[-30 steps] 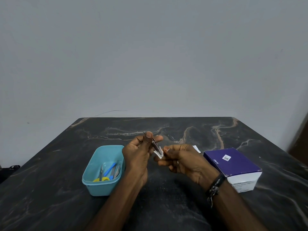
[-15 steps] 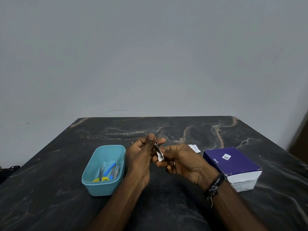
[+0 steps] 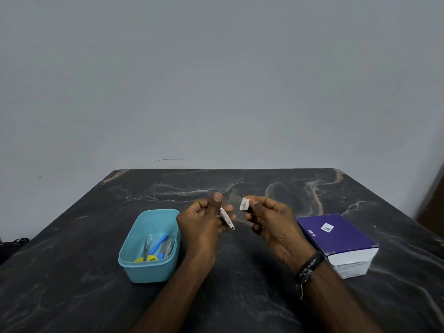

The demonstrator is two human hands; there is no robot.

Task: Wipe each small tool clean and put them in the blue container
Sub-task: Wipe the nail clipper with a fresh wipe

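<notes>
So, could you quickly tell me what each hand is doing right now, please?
Left hand: holding a small metal tool.
Right hand: pinching a small white wipe.

Container (image 3: 134,265) left, box (image 3: 336,236) right, both hands between, on table (image 3: 240,296).

Both forearms reach forward from the bottom edge and converge toward the middle. The left hand (image 3: 204,218) is raised with its back toward the camera, fingers curled in and the thumb pointing up, pinching a thin metal tool (image 3: 226,218) whose free end slants down and to the right. The right hand (image 3: 270,218) is held at about the same height, just beside the left but apart from it, its thumb and forefinger pinching a small white wipe (image 3: 244,204) while the other fingers curl loosely beneath. A dark beaded bracelet (image 3: 308,269) circles the right wrist
</notes>
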